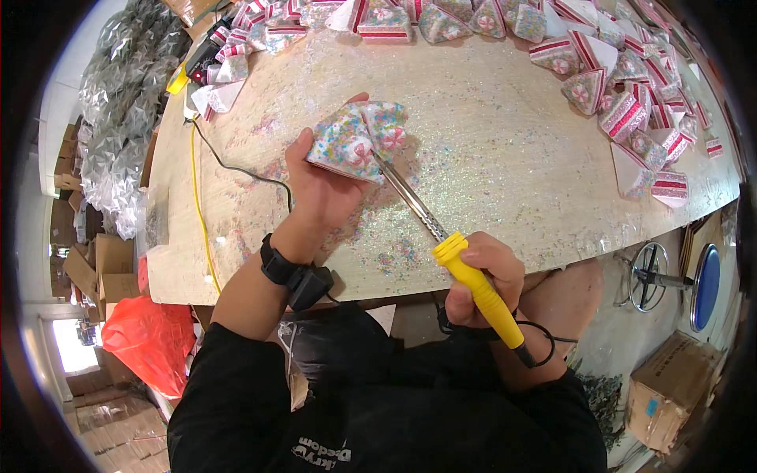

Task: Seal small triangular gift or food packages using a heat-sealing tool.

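My left hand [322,197] holds a fake cake slice [337,142] from below, above the table. The slice is wedge-shaped, its pale top covered in coloured sprinkles, with two red-and-white swirl candies on it. My right hand [495,272] is wrapped round the yellow handle of a soldering iron [419,207]. The iron's metal shaft slants up and left, and its tip meets the slice's top beside a swirl candy. Whether the tip presses in or only touches I cannot tell. A black band with a small box sits on my left wrist.
Loose glitter and sprinkles lie over the pale table [489,102]. Many more cake slices [583,91] are heaped along its far and right edges. A yellow cable [197,209] and a black cord [252,173] cross its left side. A blue stool [704,288] stands at the right.
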{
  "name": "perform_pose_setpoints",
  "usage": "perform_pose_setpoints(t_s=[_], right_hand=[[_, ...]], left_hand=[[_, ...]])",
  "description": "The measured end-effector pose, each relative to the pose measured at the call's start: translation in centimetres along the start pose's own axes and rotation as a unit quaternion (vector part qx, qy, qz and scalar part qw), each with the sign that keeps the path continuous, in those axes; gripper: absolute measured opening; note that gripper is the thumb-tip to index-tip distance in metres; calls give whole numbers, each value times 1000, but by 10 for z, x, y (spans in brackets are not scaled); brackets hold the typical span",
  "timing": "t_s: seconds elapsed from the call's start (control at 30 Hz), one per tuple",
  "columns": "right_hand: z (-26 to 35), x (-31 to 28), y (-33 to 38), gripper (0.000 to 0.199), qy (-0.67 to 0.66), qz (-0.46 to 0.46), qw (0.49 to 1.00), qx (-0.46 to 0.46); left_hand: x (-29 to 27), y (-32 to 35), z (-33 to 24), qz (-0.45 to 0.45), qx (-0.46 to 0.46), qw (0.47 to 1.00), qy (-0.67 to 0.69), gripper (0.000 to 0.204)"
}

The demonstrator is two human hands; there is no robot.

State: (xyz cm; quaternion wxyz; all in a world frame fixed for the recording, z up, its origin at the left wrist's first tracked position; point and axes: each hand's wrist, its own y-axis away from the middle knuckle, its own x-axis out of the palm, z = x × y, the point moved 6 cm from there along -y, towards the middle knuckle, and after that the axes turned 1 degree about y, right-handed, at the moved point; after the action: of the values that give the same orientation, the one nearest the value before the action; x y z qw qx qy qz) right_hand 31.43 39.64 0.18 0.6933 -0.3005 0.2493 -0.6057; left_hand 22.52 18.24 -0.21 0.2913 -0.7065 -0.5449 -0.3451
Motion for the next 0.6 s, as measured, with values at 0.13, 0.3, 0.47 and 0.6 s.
perform_pose_setpoints(t_s=[0.13, 0.3, 0.47, 0.6], right_hand=[[-1, 0, 0, 30, -15, 4, 1000, 3], [0, 0, 1, 31, -19, 11, 1000, 2], [-1, -3, 2, 32, -31, 6, 999, -1], [-3, -3, 4, 32, -48, -11, 999, 6]], left_hand=[[7, 1, 1, -14, 16, 997, -77, 83], [8, 2, 1, -7, 17, 997, -80, 84], [12, 1, 0, -36, 16, 990, -135, 98], [11, 1, 1, -36, 17, 990, -135, 98]])
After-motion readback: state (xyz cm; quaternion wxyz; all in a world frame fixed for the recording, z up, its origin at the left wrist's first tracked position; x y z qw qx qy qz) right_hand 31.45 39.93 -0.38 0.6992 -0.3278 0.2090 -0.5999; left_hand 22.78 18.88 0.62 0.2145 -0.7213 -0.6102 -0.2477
